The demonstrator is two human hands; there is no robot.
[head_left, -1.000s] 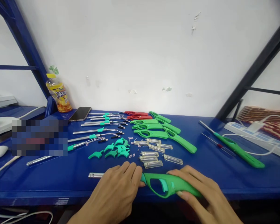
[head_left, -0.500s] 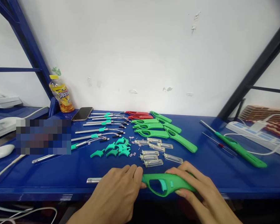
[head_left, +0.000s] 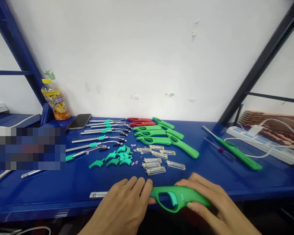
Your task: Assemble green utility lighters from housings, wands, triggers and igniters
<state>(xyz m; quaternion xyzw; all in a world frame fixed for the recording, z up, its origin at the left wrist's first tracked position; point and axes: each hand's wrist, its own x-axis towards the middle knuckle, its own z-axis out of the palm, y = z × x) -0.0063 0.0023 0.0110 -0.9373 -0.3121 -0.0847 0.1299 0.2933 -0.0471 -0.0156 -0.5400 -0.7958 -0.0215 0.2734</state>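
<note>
Between both hands, at the table's front edge, lies a green lighter [head_left: 186,195] with a trigger in its loop and a silver tube pointing left. My left hand [head_left: 123,202] is wrapped round the tube where it meets the green body, hiding that joint. My right hand [head_left: 210,199] grips the handle's right end, thumb below and fingers over the top. Beyond the hands are teal triggers [head_left: 111,156] in a loose pile and clear fuel tanks [head_left: 156,170]. Green shells [head_left: 186,147] and red shells [head_left: 142,124] lie farther back, beside silver tubes with wires [head_left: 84,140].
A yellow-capped bottle [head_left: 57,101] and a phone [head_left: 79,121] stand and lie at the back left. To the right are another green lighter [head_left: 243,156], a thin rod [head_left: 220,149] and a white power strip [head_left: 267,143] with cables. Part of a person's arm shows at the right edge.
The view has shifted a little, so the table's things appear farther left. Both hands keep their hold on the green lighter. An arm has appeared at the far right.
</note>
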